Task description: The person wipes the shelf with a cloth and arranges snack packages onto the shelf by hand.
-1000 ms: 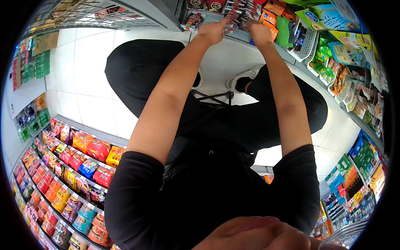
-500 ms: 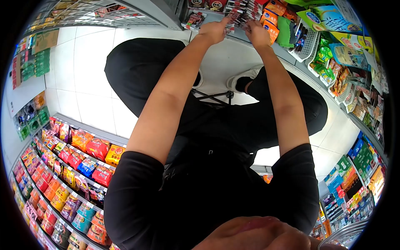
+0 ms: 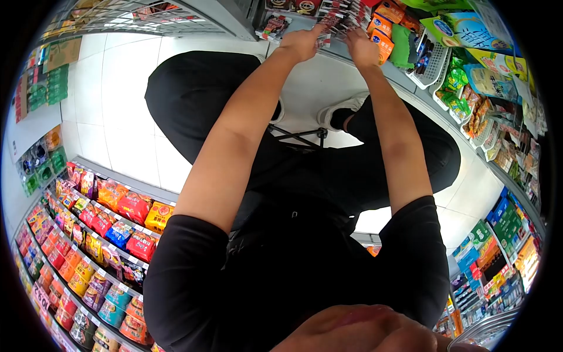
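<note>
My left hand reaches to the lower shelf at the top of the view, its fingers closed at the left side of a row of small red, black and white snack packets. At the right side of the same row is my right hand, with bent fingers against the packets. The fingertips of both hands are partly hidden among the packets. Orange packets lie just right of my right hand. To the left of my left hand sits a separate dark packet with red print.
White baskets of snacks line the shelf to the right, beside a green packet. A wire rack stands at upper left. Shelves of bagged and cup noodles rise behind on the left. A folding stool's dark frame shows between my legs.
Both hands stay at the row of packets, with the right fingers shifting very slightly. The whole view has moved a little.
</note>
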Tool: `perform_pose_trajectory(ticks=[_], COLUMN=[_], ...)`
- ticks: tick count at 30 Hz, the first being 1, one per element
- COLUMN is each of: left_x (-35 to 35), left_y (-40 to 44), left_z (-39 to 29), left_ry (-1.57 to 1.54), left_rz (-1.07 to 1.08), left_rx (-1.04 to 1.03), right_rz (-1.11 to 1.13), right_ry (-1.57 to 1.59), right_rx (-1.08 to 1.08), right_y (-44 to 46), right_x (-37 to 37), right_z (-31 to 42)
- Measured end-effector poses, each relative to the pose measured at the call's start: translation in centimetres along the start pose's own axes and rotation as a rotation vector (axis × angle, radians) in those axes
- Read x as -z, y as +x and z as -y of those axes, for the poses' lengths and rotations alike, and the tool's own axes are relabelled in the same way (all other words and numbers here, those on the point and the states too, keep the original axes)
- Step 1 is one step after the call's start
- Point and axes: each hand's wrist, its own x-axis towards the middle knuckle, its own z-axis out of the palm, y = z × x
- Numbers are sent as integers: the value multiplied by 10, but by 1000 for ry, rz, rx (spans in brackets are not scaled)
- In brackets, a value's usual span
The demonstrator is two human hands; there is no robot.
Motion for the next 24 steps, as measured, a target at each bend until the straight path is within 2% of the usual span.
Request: perform_pose_trajectory(ticks=[8,11,13,17,24], left_x=[-6,-6,3,-3,-5], left_y=[3,2,0,0,0], left_z=[3,4,-1,4,3], left_ry=[-2,-2,4,3,0], left_rz=[-16,-2,53,12,4], left_rx=[-7,-3,25,5,-6], right_rz=[41,145,105,-21,256], right_ry=[31,-82,-31,41,-151], right_rx=[22,17,41,82,16], right_y=[5,13,13,7,13], right_x=[-7,-10,-12,-21,-2], right_z=[-13,-11,-14,-23,-9])
